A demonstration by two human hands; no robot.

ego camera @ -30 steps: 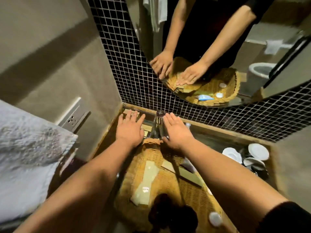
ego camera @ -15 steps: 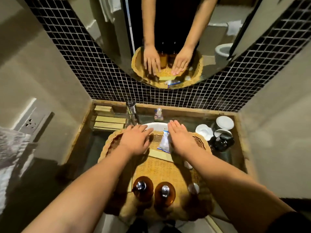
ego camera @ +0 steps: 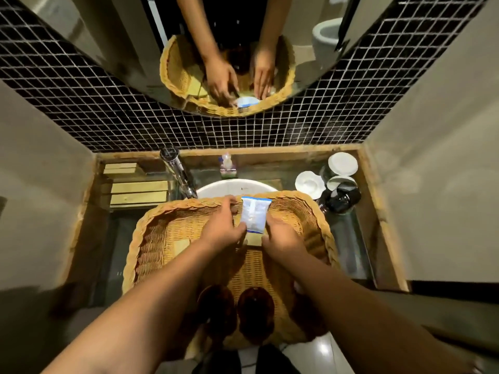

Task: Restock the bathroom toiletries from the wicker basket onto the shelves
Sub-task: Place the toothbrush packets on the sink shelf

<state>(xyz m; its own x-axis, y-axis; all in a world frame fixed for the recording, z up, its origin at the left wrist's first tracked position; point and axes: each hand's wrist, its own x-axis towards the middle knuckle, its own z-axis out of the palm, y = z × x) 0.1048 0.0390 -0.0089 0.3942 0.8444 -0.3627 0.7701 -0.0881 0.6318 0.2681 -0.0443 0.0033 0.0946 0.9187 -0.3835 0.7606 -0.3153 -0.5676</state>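
Since a moment ago, both my hands have dropped deeper into the wicker basket (ego camera: 151, 238) and closed in on the blue-and-white sachet (ego camera: 254, 215), which stands propped against the far rim. My left hand (ego camera: 221, 229) pinches its lower left corner between thumb and fingers; my right hand (ego camera: 280, 236), fingers pressed together, cups its right edge without a clear grip. The thin packet could slip from so light a pinch and fall into the white basin (ego camera: 235, 187) just behind the rim. Two amber pump bottles (ego camera: 235, 314) wait at the basket's near end. Flat boxes (ego camera: 139, 190) line the wooden ledge left, cups (ego camera: 340, 164) right, under black mosaic tile (ego camera: 81, 103) and a round mirror (ego camera: 121, 36).
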